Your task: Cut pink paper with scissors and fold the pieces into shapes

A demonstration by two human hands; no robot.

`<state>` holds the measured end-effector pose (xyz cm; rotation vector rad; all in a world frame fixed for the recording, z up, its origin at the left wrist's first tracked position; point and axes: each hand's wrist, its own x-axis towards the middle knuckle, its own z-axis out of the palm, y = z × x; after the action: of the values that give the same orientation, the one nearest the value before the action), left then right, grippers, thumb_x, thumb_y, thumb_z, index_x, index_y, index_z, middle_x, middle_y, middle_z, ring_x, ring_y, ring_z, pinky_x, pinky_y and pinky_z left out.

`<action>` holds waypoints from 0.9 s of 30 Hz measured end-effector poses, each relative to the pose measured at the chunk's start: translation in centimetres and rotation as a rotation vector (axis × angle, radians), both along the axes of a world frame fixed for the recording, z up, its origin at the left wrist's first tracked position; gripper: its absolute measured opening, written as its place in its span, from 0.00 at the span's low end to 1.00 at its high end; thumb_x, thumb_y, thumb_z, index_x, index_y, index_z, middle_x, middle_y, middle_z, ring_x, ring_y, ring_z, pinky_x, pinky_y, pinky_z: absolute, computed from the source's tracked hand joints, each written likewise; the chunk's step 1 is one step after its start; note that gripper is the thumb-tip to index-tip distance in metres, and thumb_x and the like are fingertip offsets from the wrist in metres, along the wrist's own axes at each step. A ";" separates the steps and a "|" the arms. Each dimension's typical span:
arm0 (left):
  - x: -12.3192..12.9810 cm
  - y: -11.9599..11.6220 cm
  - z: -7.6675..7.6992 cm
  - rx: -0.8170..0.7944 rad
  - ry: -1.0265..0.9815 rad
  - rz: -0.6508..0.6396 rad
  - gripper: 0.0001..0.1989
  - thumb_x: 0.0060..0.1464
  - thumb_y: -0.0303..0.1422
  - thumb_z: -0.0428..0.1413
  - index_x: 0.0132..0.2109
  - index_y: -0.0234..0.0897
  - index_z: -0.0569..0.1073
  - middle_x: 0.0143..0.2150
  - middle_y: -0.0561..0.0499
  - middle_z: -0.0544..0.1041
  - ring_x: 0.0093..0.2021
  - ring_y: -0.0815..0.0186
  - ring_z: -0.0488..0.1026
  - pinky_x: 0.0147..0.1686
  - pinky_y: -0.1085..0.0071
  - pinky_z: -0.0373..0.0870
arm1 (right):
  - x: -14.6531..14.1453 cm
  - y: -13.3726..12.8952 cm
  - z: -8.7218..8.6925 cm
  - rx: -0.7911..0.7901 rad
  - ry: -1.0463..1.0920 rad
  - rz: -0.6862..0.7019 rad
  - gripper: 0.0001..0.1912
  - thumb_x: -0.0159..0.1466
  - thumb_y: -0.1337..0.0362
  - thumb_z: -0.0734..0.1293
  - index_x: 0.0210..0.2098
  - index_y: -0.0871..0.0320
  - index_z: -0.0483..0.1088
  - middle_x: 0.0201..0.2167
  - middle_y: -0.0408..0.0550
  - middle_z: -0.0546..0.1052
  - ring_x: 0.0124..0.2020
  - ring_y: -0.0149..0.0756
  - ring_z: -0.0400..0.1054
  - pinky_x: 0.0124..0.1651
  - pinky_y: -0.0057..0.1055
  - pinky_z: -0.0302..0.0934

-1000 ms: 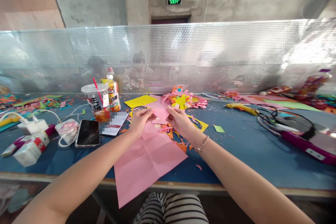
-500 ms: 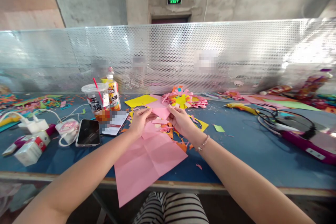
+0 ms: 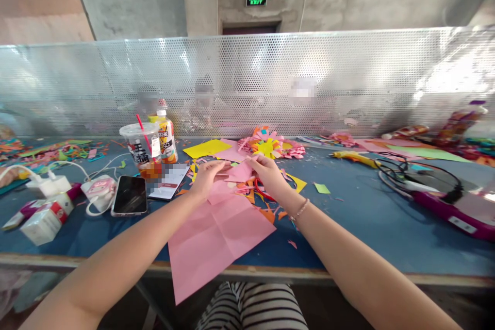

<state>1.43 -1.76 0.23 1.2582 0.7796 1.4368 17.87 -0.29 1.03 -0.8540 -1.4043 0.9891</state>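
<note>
Between my hands is a small folded piece of pink paper [image 3: 240,171]. My right hand [image 3: 266,174] pinches its upper right corner between thumb and fingers. At its left edge is my left hand [image 3: 211,175], fingers together and pressed on the paper. Below them a large creased pink sheet [image 3: 220,232] lies partly over the table's front edge. Behind the hands rest a yellow sheet [image 3: 207,149] and a yellow paper flower [image 3: 267,148] among pink fringed paper. Orange and yellow scraps lie under my right hand, along with something red, partly hidden.
On the left are a phone [image 3: 130,196], a cup with a straw [image 3: 141,149], a bottle [image 3: 167,139] and chargers [image 3: 48,185]. A yellow tool [image 3: 356,159] and a purple cabled device [image 3: 448,214] lie right. A perforated metal screen [image 3: 247,82] stands behind.
The small pink paper has turned and tilted between my hands, its right corner now raised. My left fingers have shifted slightly. Something red now shows beneath my right hand.
</note>
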 end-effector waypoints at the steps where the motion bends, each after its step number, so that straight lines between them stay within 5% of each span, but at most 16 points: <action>1: -0.1 0.0 0.1 0.022 0.058 0.015 0.13 0.42 0.39 0.56 0.32 0.32 0.75 0.33 0.45 0.77 0.34 0.63 0.73 0.35 0.68 0.68 | 0.1 -0.1 0.1 0.050 -0.085 -0.016 0.16 0.49 0.53 0.66 0.17 0.58 0.62 0.15 0.39 0.62 0.18 0.24 0.54 0.22 0.25 0.49; 8: 0.2 -0.2 -0.2 0.078 0.400 -0.147 0.12 0.40 0.39 0.58 0.28 0.33 0.75 0.24 0.51 0.72 0.24 0.70 0.68 0.27 0.73 0.65 | 0.1 -1.3 0.5 0.290 -0.409 -0.019 0.16 0.52 0.57 0.64 0.15 0.58 0.59 0.14 0.38 0.57 0.18 0.25 0.49 0.21 0.26 0.43; 27: 0.8 -0.4 -0.6 0.058 0.431 -0.181 0.15 0.40 0.40 0.58 0.30 0.29 0.72 0.23 0.53 0.67 0.24 0.73 0.64 0.25 0.74 0.64 | -0.1 -1.0 0.3 0.159 -0.344 0.090 0.18 0.53 0.50 0.63 0.22 0.60 0.67 0.18 0.41 0.63 0.21 0.26 0.54 0.24 0.25 0.48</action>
<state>2.19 -2.13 -0.33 1.6678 0.8851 1.0605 17.78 -1.34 1.36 -0.8756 -1.8024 0.8084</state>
